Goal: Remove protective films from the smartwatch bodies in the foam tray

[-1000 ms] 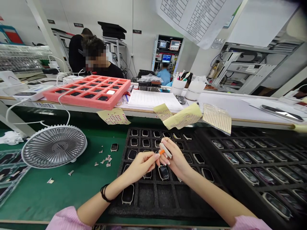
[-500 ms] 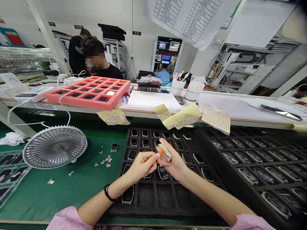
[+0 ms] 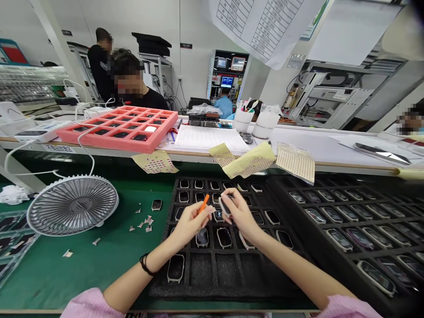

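Orange tool (image 3: 205,202), slim and tilted, is pinched between the thumb and fingers of my left hand (image 3: 195,223), its visible end pointing up and away from me. Just beside it, my right hand (image 3: 240,216) is curled closed around a pale-rimmed watch body (image 3: 224,207); tool and watch body are apart. Through the head camera I see both held above a black foam tray (image 3: 202,271), where similar watches lie in rows of compartments. To the right I see a second dark tray (image 3: 316,234) carrying more watches. On the green bench (image 3: 99,282), left of the first tray, one lone watch (image 3: 157,204) lies near small pale scraps (image 3: 148,222), with a round grey fan (image 3: 73,205) farther left. A red foam tray (image 3: 122,143) rests on the raised shelf (image 3: 308,137) behind.
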The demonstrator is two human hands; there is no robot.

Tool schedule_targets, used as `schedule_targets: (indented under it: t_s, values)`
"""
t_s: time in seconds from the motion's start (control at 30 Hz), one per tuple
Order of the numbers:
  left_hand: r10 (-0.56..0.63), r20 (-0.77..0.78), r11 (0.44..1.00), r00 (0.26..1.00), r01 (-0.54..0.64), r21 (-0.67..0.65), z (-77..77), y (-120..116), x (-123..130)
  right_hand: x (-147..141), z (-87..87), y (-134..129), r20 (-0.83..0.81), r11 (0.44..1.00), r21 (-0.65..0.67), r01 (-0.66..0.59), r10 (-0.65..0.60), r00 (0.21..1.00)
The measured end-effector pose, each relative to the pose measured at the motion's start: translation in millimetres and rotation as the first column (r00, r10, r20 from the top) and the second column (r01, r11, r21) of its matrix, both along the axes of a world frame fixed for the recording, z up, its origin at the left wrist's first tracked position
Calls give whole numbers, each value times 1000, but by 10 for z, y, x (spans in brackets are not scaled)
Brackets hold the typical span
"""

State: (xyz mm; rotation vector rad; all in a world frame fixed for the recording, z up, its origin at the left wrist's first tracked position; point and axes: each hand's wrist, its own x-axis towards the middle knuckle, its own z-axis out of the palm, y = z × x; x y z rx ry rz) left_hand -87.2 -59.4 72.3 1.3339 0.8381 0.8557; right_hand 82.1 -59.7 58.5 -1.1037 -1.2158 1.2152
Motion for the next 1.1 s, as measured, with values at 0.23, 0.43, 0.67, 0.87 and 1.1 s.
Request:
schedule_targets:
  t_s: [0.23,0.43,0.67,0.87,1.1]
  values:
    - [315,-577,947,754,-209,244,-328,225,-1130,1421,-304,511,714,928,115,354,-325,620]
    - [323,-857,944,403,-206,259,-658,246,-1567,1808,-558,598,827,935,126,331,-283,485]
    - [248,-928,962,278,-185,201,-809,251,-1657,1818,-589,606,888,964,131,230,-217,405]
    - [301,-905,939,300,-259,227,-794,250,-1674,1459,-557,542,915,978,167,128,-202,349]
    - [320,-741,947,591,-214,238,-485,134,-1339,1254,-576,535,893,990,17,139,-78,444]
